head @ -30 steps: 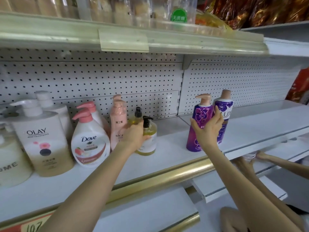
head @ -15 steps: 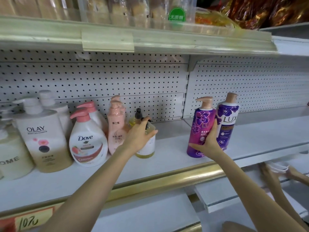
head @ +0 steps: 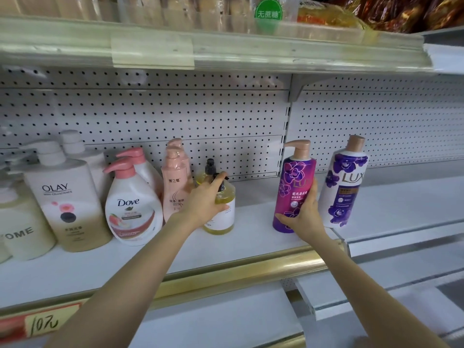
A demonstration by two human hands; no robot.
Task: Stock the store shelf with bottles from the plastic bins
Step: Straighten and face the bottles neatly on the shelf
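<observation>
**A:** What carries everything?

**B:** A white metal shelf board point(head: 75, 270), with a gold strip point(head: 238, 270) along its front edge and a white perforated back panel point(head: 175, 116) behind. A pale upper shelf point(head: 226, 46) overhangs it, with headroom above every pump top.

**A:** Where is there room to move?

**B:** Bare board shows between the two held bottles, in a band along the front edge, and from the right-hand Lux bottle toward the right end. The left end is crowded. A tall cream Olay pump bottle point(head: 67, 197), a white Dove bottle with a pink pump point(head: 133, 204) and a slim pink plastic bottle point(head: 175, 182) stand close together, each with a twin behind it near the back panel.

**A:** And the hands?

**B:** The right hand point(head: 306, 212) wraps round the lower half of a tall magenta Lux pump bottle point(head: 293, 177), thumb on its left side and fingers on its right. The bottle's base is on the board near the front edge. It stands apart from a white-and-purple Lux bottle with a bronze cap point(head: 345, 182) on its right. The left hand point(head: 206, 199) curls over the shoulder and black pump of a squat clear bottle of yellow liquid point(head: 223, 214). That bottle is upright at mid-depth, just right of the pink one.

**A:** Smallest thing?

**B:** A handwritten price tag point(head: 42, 324) at the strip's left end.
</observation>
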